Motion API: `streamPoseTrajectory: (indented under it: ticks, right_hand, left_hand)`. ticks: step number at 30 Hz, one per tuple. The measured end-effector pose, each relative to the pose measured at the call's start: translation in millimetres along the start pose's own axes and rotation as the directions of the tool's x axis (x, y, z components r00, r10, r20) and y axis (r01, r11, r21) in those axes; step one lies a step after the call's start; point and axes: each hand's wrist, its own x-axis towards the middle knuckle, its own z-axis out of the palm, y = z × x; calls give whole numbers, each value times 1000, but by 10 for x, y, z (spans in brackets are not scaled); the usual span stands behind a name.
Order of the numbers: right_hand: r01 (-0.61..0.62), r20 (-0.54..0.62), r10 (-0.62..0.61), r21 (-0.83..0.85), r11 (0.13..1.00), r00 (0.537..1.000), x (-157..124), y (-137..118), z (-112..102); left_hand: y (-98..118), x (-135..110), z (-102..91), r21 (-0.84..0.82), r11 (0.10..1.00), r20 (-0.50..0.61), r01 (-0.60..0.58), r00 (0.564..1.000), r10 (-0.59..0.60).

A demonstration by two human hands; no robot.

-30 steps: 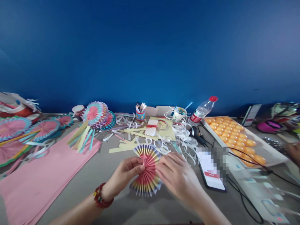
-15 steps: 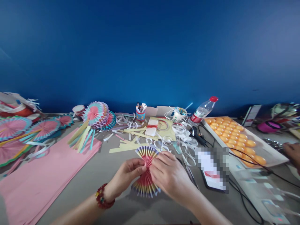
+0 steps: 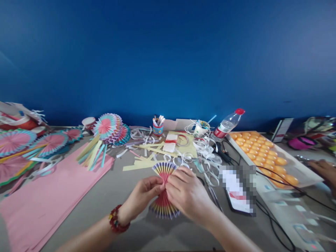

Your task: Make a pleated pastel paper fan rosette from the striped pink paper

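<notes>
A small pleated paper fan (image 3: 163,206) with rainbow edges and a pink middle lies on the grey table in front of me. My left hand (image 3: 143,196), with a red bead bracelet at the wrist, pinches the fan's middle from the left. My right hand (image 3: 183,194) presses against the same middle from the right, fingers closed on the pleats. The fan's upper half (image 3: 164,169) spreads above my fingers, the lower half below them.
Pink paper sheets (image 3: 49,196) lie at the left, finished fans (image 3: 107,127) behind them. Paper strips and curled tape backing (image 3: 202,154) litter the centre. A phone (image 3: 237,190), a water bottle (image 3: 227,124), a tray of orange balls (image 3: 262,150) and cables sit right. Another person's hand (image 3: 324,169) shows at the far right.
The fan has been squeezed from a nearly full circle into a narrower hourglass shape. My right hand has slid left onto its middle. The other person's hand has moved further left into view.
</notes>
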Motion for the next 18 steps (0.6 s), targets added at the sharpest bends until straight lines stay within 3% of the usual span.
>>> streamPoseTrajectory:
  ticks: [12, 18]
  right_hand:
    - [-18, -29, 18, 11, 1000, 999, 27, -4, -37]
    - [-95, -31, 100, 120, 988, 995, -80, 80, -107]
  left_hand:
    - [36, -11, 31, 40, 999, 14, -13, 1000, 13]
    - [72, -25, 0, 47, 999, -19, -11, 1000, 12]
